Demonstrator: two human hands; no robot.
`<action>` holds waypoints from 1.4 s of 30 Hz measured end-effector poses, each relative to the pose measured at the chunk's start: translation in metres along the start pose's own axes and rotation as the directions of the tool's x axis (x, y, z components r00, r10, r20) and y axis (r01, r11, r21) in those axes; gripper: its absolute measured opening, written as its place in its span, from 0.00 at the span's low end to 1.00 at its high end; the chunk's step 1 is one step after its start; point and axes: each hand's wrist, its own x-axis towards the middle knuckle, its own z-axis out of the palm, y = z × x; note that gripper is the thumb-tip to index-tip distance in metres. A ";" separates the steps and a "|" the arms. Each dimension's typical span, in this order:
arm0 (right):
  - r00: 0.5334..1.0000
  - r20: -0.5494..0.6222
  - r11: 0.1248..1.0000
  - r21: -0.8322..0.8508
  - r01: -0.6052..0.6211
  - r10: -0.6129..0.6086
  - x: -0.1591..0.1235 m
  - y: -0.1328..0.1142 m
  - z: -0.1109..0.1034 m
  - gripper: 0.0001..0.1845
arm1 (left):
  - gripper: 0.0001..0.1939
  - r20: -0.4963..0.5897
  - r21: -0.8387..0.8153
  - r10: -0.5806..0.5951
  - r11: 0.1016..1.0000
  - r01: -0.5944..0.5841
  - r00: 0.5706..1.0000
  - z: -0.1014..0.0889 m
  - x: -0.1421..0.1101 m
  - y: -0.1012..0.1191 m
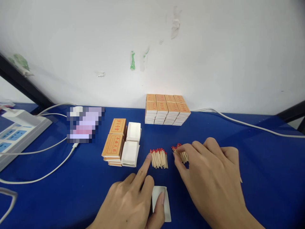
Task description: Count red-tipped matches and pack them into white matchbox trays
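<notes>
Red-tipped matches lie in two small heaps. The left heap of matches [159, 158] is spread in a flat row, heads pointing away from me. My left hand [130, 200] stretches its index finger to that row's left edge, thumb apart over a white matchbox tray [167, 210] that holds nothing visible. Over the right heap of matches [184, 157] is my right hand [209, 171], thumb and index finger closing around the matches. Its fingers partly cover this heap, so how many matches it grips is hidden.
Orange matchboxes [113, 145] stand stacked at left beside white inner trays [130, 152]. A larger block of matchboxes [166, 109] sits against the wall. Farther left are a blurred phone [87, 124], white cables [47, 178] and a power strip [14, 136].
</notes>
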 end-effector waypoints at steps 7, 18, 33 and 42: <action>0.999 0.023 0.998 0.049 -0.025 0.024 0.000 0.001 0.002 0.18 | 0.14 0.007 -0.001 0.006 1.000 -0.006 1.000 0.001 0.001 0.000; 0.998 0.055 0.993 0.116 -0.035 0.029 -0.001 0.001 0.002 0.17 | 0.14 0.007 -0.005 -0.004 1.000 0.004 1.000 0.000 0.001 0.001; 0.912 0.337 0.760 0.522 -0.387 0.233 0.013 -0.008 -0.002 0.11 | 0.14 0.011 -0.009 0.001 1.000 -0.001 1.000 0.000 0.002 0.000; 0.864 0.450 0.686 0.556 -0.470 0.227 0.018 -0.014 0.001 0.14 | 0.13 -0.008 -0.028 0.001 1.000 -0.001 1.000 -0.001 0.001 0.001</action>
